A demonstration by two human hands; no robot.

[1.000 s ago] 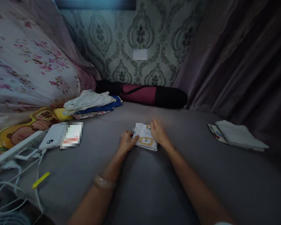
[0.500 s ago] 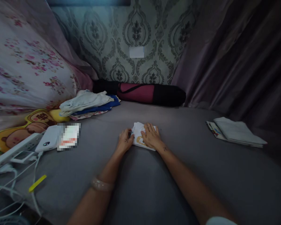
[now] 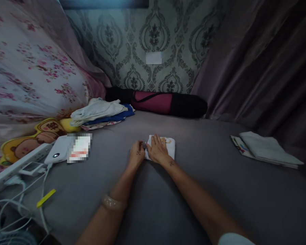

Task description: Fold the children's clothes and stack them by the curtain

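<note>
A small folded white cloth [image 3: 171, 151] with a yellowish print near its far edge lies flat on the grey bed sheet [image 3: 193, 204]. My right hand [image 3: 157, 149] rests on it with fingers stretched out, covering its left and middle part. At the cloth's left edge, my left hand [image 3: 137, 153] has its fingers bent and closed on the edge near my right thumb; its fingertips are partly hidden.
A pile of clothes [image 3: 99, 112] lies at the back left, and folded white cloths [image 3: 269, 149] lie at the right. A long black and red bag [image 3: 155, 103] lies along the wall. Left are a power strip [image 3: 20, 166], white cables, a white device [image 3: 60, 149] and a yellow strip [image 3: 46, 198].
My right hand has slid left over the cloth, baring its right side. The print seen earlier at the near left is now covered. The view has shifted slightly left.
</note>
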